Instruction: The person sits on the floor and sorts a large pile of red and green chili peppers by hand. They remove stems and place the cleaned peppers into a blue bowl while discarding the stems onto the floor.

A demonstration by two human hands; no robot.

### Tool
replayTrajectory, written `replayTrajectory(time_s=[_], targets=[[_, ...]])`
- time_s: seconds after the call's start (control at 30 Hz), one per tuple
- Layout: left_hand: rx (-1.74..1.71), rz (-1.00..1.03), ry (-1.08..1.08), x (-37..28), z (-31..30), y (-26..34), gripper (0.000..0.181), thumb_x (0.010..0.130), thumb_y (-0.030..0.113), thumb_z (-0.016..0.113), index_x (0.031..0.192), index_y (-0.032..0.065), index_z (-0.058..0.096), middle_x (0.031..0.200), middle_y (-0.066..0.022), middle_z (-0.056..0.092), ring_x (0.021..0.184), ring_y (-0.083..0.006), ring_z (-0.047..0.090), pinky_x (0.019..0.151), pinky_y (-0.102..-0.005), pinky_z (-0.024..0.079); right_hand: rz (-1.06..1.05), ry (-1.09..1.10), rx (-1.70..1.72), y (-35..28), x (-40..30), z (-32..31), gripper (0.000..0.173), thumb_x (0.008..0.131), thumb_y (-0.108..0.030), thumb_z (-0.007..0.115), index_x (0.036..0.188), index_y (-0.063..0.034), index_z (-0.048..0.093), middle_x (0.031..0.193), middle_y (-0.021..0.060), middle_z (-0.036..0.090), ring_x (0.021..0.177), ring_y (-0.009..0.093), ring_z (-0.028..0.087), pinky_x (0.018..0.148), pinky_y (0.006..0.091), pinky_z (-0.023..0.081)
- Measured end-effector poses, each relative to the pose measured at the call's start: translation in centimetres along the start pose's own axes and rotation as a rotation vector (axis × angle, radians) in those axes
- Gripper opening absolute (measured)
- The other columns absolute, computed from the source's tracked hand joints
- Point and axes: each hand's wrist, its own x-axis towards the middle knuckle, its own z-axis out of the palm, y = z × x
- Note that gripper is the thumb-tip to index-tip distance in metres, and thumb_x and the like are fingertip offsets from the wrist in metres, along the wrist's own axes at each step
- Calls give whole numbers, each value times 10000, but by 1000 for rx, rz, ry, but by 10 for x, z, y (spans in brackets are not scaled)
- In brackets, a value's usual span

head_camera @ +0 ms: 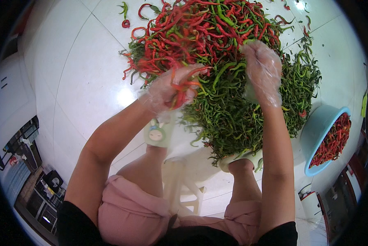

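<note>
Both of my hands wear clear plastic gloves. Several thin red chili peppers (181, 89) lie in the grip of my left hand (168, 87), which is held at the near left edge of a heap of red chili peppers (196, 30). My right hand (262, 69) is at that heap's near right side, with curled fingers. A light green curve of a pepper (248, 41) shows at its fingertips, but whether it is held is unclear. Below and between the hands spreads a darker pile of green peppers and stems (233, 117).
A light blue plastic basin (314, 126) with red peppers stands at the right on the white tiled floor (88, 58). Loose peppers (125, 13) lie beyond the heap. My slippered feet (157, 133) flank the green pile's near edge. A pale plastic stool (191, 203) is between my legs.
</note>
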Motion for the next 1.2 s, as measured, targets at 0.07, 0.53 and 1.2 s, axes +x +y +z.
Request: replayTrajectory(time_s=[0.07,0.53,1.2], targets=[[-51,-24,-17,0,0,5,421,979,279,579,1336,68,508,732,30,497,568,-66,499,511,-227,432,428,-143,354,-13,-15,-8,117,888,-161,650,875,-50,684,733,84,660,639,216,631,563,348,490],[379,-171,-230,19,-13,1,439,917,355,661,1275,113,586,758,28,559,553,-74,501,475,-227,416,936,-673,1288,-58,-95,-39,78,917,-36,620,860,3,584,722,89,623,582,142,601,532,263,507],[736,-391,-336,-10,6,-4,228,837,245,759,901,44,676,838,6,652,787,-90,583,735,-270,464,788,-781,1224,-33,-82,-11,118,832,-8,698,790,-40,593,775,42,633,658,120,577,611,263,482]])
